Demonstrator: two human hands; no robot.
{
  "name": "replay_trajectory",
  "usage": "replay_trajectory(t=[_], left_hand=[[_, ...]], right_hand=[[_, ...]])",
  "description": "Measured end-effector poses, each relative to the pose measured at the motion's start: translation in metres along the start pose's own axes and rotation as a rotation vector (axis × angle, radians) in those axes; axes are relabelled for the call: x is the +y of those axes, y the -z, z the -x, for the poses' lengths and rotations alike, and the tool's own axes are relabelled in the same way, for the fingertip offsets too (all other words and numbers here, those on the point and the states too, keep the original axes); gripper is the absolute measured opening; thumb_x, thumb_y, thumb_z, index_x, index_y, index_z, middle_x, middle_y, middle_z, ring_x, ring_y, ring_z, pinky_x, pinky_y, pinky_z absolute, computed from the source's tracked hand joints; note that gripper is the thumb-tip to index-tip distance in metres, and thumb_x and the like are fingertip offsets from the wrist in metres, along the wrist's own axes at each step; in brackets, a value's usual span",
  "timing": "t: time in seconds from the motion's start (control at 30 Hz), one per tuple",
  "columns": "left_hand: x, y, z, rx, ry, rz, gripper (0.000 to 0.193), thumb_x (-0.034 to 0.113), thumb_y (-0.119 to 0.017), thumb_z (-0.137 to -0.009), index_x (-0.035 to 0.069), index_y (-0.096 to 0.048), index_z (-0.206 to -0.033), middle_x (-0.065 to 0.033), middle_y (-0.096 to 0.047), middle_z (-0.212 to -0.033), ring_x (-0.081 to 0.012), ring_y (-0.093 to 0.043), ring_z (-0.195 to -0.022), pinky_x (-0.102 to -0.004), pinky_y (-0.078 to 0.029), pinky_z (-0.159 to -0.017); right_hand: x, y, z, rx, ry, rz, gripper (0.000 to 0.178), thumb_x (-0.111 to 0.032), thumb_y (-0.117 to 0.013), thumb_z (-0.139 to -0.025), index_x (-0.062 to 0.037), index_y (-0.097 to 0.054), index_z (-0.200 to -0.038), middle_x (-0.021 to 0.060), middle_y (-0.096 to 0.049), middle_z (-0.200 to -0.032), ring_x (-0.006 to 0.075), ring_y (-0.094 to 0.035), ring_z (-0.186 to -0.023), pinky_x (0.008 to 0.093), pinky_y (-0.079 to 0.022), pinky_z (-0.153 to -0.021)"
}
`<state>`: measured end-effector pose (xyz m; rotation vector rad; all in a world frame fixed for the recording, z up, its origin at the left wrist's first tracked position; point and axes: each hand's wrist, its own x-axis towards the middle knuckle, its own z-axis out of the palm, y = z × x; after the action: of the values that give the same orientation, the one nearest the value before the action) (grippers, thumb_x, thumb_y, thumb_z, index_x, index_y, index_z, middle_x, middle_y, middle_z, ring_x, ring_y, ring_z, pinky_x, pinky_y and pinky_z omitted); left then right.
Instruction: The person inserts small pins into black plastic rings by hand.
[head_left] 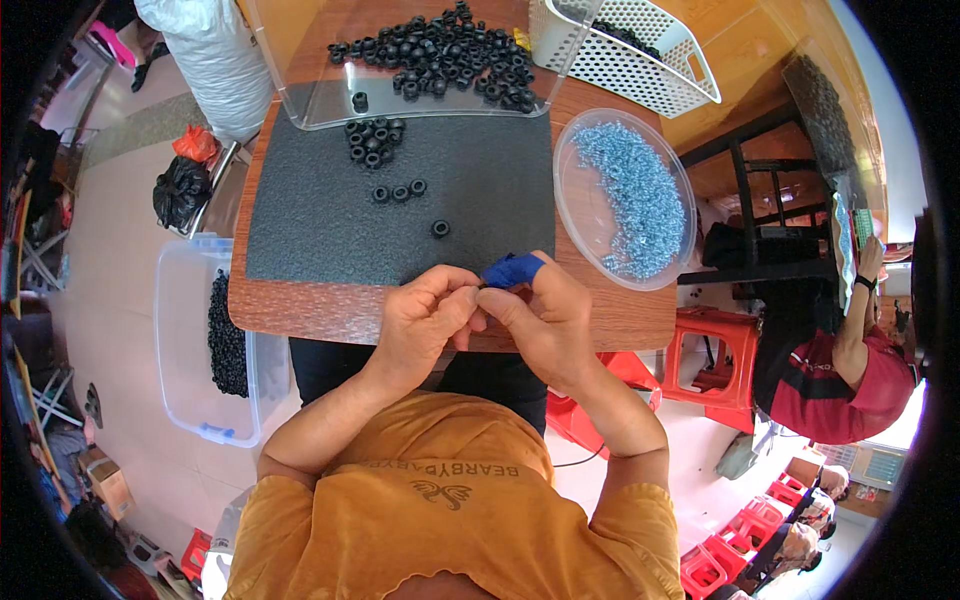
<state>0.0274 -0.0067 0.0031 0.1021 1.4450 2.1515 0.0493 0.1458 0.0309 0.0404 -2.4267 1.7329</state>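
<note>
My left hand and my right hand meet at the near edge of the table, fingertips pinched together. Between them shows only a tiny dark bit; the fingers hide the rest. Blue wrap covers the right index finger. Just beyond the hands, a single black ring-shaped part lies on the dark grey mat. Farther up the mat are a row of three like it and a small cluster. To the right, a round clear tray holds many tiny light-blue pieces.
A clear bin with a heap of black parts stands at the table's far side, beside a white perforated basket. A clear tub of black parts is at left. Red stools and another person are at right.
</note>
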Motion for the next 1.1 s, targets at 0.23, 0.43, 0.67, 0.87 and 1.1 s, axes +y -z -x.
replay_trajectory(t=[0.23,0.43,0.67,0.87,1.1], left_hand=[[-0.004,0.002,0.001,-0.027,-0.149,-0.149,0.021,0.016,-0.050,-0.095,-0.002,-0.056,-0.104,-0.0045,-0.061,-0.077,-0.0066,-0.053,-0.061,-0.0187,-0.044,-0.055],[-0.004,-0.002,0.004,0.004,-0.122,-0.123,0.020,0.014,-0.048,-0.096,0.000,-0.056,-0.109,-0.0019,-0.060,-0.082,-0.0047,-0.052,-0.066,-0.0181,-0.046,-0.058],[-0.003,-0.001,0.005,-0.026,-0.053,-0.025,0.022,0.009,-0.045,-0.095,-0.001,-0.053,-0.113,-0.0053,-0.060,-0.085,-0.0077,-0.057,-0.071,-0.0212,-0.049,-0.060],[-0.005,-0.003,0.006,0.013,-0.025,0.032,0.022,0.009,-0.044,-0.096,-0.002,-0.052,-0.113,-0.0057,-0.060,-0.085,-0.0085,-0.056,-0.069,-0.0213,-0.049,-0.060],[-0.008,-0.005,0.004,0.032,-0.049,0.051,0.022,0.010,-0.044,-0.096,-0.001,-0.052,-0.113,-0.0052,-0.060,-0.083,-0.0085,-0.056,-0.067,-0.0214,-0.049,-0.060]], right_hand=[[0.003,-0.003,0.000,-0.001,-0.036,-0.077,0.005,-0.002,-0.064,-0.077,-0.0032,-0.060,-0.075,0.0060,-0.059,-0.067,0.0214,-0.051,-0.066,0.0329,-0.041,-0.060],[0.003,-0.004,0.001,0.041,0.038,0.041,0.006,0.001,-0.062,-0.075,-0.0029,-0.060,-0.077,0.0072,-0.059,-0.068,0.0242,-0.051,-0.068,0.0338,-0.042,-0.061],[0.005,-0.004,0.003,0.064,0.080,0.091,0.009,0.003,-0.062,-0.074,-0.0030,-0.061,-0.081,0.0087,-0.058,-0.070,0.0258,-0.051,-0.069,0.0353,-0.042,-0.060],[0.008,-0.008,0.009,0.091,0.084,0.087,0.012,0.004,-0.062,-0.074,-0.0032,-0.062,-0.084,0.0085,-0.058,-0.072,0.0254,-0.052,-0.070,0.0349,-0.043,-0.061],[0.012,-0.015,0.010,0.187,0.125,0.082,0.015,0.005,-0.063,-0.071,-0.0030,-0.061,-0.084,0.0082,-0.058,-0.074,0.0259,-0.052,-0.072,0.0353,-0.042,-0.062]])
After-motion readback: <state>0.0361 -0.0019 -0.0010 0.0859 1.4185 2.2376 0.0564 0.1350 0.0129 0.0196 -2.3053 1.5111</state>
